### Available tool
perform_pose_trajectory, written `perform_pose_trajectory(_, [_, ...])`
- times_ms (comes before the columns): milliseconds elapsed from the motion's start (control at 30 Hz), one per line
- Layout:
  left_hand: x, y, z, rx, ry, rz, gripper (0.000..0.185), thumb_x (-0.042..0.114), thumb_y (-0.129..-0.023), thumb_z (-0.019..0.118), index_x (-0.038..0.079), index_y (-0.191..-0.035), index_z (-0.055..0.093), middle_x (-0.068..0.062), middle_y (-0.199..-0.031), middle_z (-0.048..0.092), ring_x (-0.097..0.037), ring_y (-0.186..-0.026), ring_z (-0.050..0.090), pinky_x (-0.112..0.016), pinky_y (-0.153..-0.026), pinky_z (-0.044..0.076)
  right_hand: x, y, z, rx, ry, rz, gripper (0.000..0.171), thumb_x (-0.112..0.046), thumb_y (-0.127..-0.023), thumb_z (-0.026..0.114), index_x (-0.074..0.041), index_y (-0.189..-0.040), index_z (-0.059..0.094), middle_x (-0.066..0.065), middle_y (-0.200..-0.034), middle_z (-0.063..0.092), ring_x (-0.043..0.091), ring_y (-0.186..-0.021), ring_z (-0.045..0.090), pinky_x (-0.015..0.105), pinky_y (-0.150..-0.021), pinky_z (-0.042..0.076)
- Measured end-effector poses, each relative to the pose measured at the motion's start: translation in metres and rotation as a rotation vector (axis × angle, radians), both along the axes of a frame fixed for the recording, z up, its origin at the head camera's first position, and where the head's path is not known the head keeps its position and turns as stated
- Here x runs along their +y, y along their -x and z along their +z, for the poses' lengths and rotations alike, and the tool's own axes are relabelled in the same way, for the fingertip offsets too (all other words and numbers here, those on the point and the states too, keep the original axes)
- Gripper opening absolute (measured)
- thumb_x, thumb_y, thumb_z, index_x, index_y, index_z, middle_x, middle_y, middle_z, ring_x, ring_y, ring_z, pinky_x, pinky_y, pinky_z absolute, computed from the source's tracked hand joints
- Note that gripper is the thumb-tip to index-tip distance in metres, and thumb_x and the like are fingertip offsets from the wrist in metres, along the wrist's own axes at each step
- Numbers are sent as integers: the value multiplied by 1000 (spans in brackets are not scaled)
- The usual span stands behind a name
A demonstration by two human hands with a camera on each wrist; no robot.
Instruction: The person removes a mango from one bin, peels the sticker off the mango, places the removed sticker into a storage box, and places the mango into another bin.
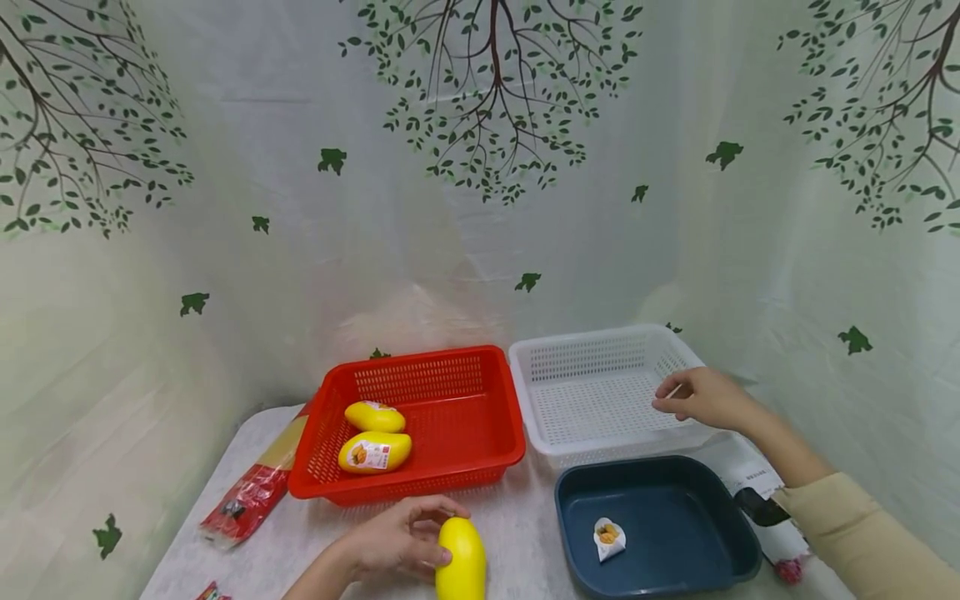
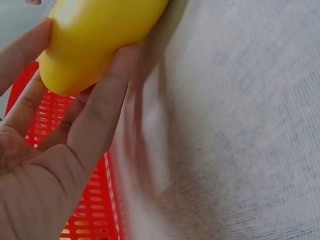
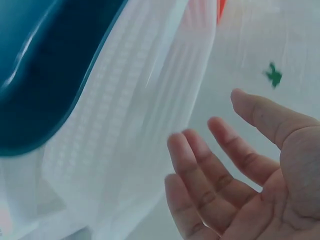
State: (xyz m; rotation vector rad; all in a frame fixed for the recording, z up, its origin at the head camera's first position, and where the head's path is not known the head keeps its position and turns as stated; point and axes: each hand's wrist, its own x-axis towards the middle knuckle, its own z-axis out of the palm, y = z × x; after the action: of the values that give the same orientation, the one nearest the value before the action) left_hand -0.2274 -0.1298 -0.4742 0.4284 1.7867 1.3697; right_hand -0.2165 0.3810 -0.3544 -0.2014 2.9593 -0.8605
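My left hand point(image 1: 401, 542) holds a yellow mango point(image 1: 462, 560) at the front of the table, thumb on one side and fingers on the other. The left wrist view shows the thumb and fingertips on the smooth skin of this mango point(image 2: 95, 40). Two more yellow mangoes lie in the red basket point(image 1: 465, 481); the nearer mango point(image 1: 356, 454) bears a printed label. Over the right side of the white basket point(image 1: 551, 446) hovers my right hand point(image 1: 701, 396), holding nothing. Its fingers are loosely bent and spread in the right wrist view.
A dark blue tray point(image 1: 675, 533) stands in front of the white basket, with a crumpled white sticker point(image 1: 609, 537) inside. Left of the red basket lies a red and gold packet point(image 1: 255, 500). Behind the baskets hangs a pale curtain point(image 1: 465, 275) with a leaf print.
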Motion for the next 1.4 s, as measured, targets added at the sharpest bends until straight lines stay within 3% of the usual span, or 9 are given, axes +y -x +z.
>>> perform_pose_trajectory(200, [6,-2,12,26,-10,-26,54,16,-98,77,13,-149,61,-8,-136,67,-26,-107,71,-44,-96,66,30,2,-5,83,-29,-72,34,-18,-104,67,8,-127,67,34,-119,71,48,-106,70,54,-81,63])
perform_pose_trajectory(400, [15,-4,40,58,-32,-73,52,18,-99,75,14,-150,61,-8,-137,67,-27,-107,70,-43,-94,66,55,5,-21,163,-79,-121,42,-8,-102,65,13,-138,59,47,-138,56,66,-122,59,73,-98,53])
perform_pose_trajectory(567, [18,-2,59,73,-72,-106,53,18,-100,74,15,-151,60,-8,-139,67,-27,-113,68,-43,-96,65,71,11,-32,203,-112,-116,49,4,-94,61,18,-140,54,48,-136,56,47,-93,65,52,-80,55])
perform_pose_trajectory(633, [19,0,67,78,-83,-103,54,19,-100,74,15,-152,59,-8,-140,66,-27,-116,67,-45,-98,65,77,12,-35,188,-99,-121,53,8,-90,57,18,-142,52,48,-132,58,32,-71,55,40,-65,46])
perform_pose_trajectory(700, [21,3,75,99,-85,-102,55,20,-100,75,15,-152,59,-9,-141,66,-28,-119,67,-46,-99,65,82,12,-37,155,-91,-134,56,9,-88,52,17,-144,50,50,-132,56,28,-67,51,35,-61,43])
perform_pose_trajectory(767, [22,8,85,154,-71,-105,55,21,-99,76,16,-151,60,-8,-140,67,-29,-121,66,-46,-99,64,86,12,-38,110,-69,-152,62,10,-85,46,16,-147,47,52,-133,53,35,-69,55,37,-60,46])
perform_pose_trajectory(900, [27,21,106,236,-46,-89,54,24,-98,78,21,-149,62,-9,-139,66,-30,-120,66,-43,-98,64,92,11,-43,15,0,-160,69,9,-84,43,16,-152,38,56,-135,48,54,-98,65,47,-71,58])
perform_pose_trajectory(1100, [39,47,133,263,-58,-56,56,21,-98,78,20,-151,61,-15,-142,59,-31,-118,69,-44,-98,65,95,9,-48,-59,90,-162,67,7,-90,43,19,-154,30,50,-126,56,37,-95,69,41,-72,62])
perform_pose_trajectory(1400, [64,89,164,305,-25,3,61,22,-100,77,27,-155,51,-11,-152,54,-33,-132,60,-44,-101,64,92,12,-57,-104,175,-172,63,2,-99,40,19,-157,24,50,-131,52,31,-99,68,39,-73,65])
